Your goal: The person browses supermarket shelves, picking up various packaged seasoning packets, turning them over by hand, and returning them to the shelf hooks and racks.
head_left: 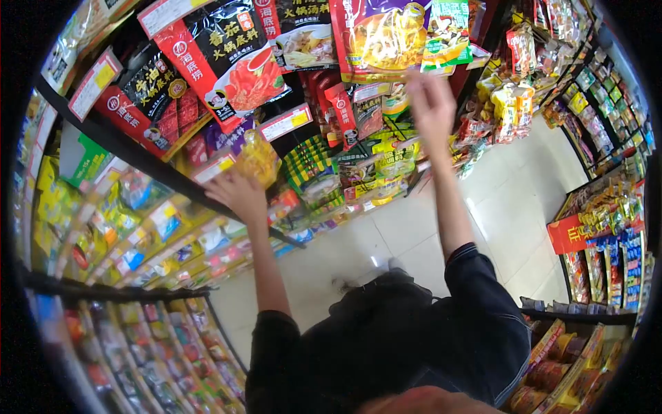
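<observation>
My left hand reaches to the shelf edge with its fingers spread, holding nothing. Just above it hangs a purple and yellow food packet; I cannot tell whether my fingers touch it. My right hand is raised, slightly blurred, with its fingers loosely apart and no item visible in them. It is just below a large purple and yellow pouch and a green and white packet. Left of these is a red and black hot pot seasoning packet with a tomato picture.
Shelf price labels stick out between the packets. Lower shelves of bagged goods run along the left. More packets hang on the right. A tiled floor lies below, with a red sign on a far shelf.
</observation>
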The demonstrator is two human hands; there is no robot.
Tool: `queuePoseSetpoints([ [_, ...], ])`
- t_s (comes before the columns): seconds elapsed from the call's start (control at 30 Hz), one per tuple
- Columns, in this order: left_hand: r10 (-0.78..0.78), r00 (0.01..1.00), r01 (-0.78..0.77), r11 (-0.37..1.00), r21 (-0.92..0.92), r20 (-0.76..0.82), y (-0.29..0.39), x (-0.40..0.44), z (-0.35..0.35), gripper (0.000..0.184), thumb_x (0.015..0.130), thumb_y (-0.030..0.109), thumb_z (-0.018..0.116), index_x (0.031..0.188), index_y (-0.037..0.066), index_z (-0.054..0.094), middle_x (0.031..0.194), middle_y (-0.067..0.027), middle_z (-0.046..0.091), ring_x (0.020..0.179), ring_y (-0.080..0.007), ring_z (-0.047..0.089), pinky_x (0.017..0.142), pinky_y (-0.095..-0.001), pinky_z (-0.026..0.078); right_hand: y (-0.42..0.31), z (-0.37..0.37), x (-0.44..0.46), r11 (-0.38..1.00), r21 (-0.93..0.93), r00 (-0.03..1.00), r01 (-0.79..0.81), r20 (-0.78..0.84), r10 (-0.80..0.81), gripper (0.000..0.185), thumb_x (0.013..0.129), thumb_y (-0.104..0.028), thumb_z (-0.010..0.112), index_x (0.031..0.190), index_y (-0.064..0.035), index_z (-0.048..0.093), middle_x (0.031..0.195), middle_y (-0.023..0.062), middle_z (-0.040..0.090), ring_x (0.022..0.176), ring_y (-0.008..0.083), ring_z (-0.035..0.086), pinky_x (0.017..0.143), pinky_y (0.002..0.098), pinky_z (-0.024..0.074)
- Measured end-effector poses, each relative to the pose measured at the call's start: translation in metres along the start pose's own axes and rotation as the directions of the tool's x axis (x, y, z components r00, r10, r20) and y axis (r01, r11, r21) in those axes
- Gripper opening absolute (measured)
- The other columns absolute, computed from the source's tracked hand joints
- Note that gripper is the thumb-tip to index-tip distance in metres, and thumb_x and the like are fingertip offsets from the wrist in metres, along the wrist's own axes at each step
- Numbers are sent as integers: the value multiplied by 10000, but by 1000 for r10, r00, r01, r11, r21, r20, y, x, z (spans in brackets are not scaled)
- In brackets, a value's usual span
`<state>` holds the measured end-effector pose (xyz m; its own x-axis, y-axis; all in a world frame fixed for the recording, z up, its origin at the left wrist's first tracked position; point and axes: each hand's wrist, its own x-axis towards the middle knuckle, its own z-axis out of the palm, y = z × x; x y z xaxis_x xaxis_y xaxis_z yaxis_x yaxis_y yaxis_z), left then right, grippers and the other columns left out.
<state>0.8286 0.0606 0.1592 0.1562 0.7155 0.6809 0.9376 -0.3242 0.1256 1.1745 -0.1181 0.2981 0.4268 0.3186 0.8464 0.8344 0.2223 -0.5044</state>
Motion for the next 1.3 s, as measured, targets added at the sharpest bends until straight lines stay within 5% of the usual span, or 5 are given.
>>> queuePoseSetpoints([
  [0.23, 36, 963, 120, 828, -548, 266, 107, -221, 4, 619, 809, 52, 659, 1409, 58, 506, 1519, -271, 353, 1434, -484, 306, 1170, -561, 285, 54, -15, 144, 998, 9, 998, -67, -4, 67, 369, 907, -305, 735, 1139, -29, 659, 1017, 185, 699, 903, 273, 699, 779, 372, 550],
  [0.7, -166, 775, 488, 770, -411, 610, 206, -429, -60, 348, 795, 55, 630, 1142, 24, 621, 1207, -258, 558, 1231, -426, 471, 1068, -515, 386, 86, -36, 153, 952, 305, 979, -15, 200, -48, 295, 945, -261, 686, 1050, 14, 672, 897, 176, 686, 763, 295, 645, 716, 384, 510],
  [0.8, -208, 802, 487, 770, -412, 559, 210, -434, -63, 305, 805, 49, 624, 1108, 25, 631, 1169, -234, 579, 1194, -415, 490, 1032, -501, 411, 124, -65, 168, 882, -308, 877, 358, -213, -430, 393, 936, -276, 692, 1214, -9, 614, 1113, 206, 661, 921, 346, 655, 826, 411, 515],
  [1.03, -156, 839, 452, 733, -509, 521, 242, -425, -50, 271, 842, 35, 596, 1113, 22, 602, 1118, -208, 571, 1149, -408, 497, 984, -490, 429, 169, -81, 189, 996, 45, 979, -76, 191, 66, 821, 787, -385, 854, 1391, -19, 438, 1024, 166, 704, 870, 256, 689, 817, 371, 541],
  [1.3, -208, 857, 476, 671, -568, 472, 242, -397, -37, 284, 862, 32, 583, 1144, 48, 611, 1140, -184, 562, 1069, -354, 539, 907, -429, 488, 149, -129, 222, 891, 372, 897, -261, 435, 81, 152, 951, -170, 650, 949, -25, 694, 703, -31, 606, 588, 52, 525, 561, 238, 410],
])
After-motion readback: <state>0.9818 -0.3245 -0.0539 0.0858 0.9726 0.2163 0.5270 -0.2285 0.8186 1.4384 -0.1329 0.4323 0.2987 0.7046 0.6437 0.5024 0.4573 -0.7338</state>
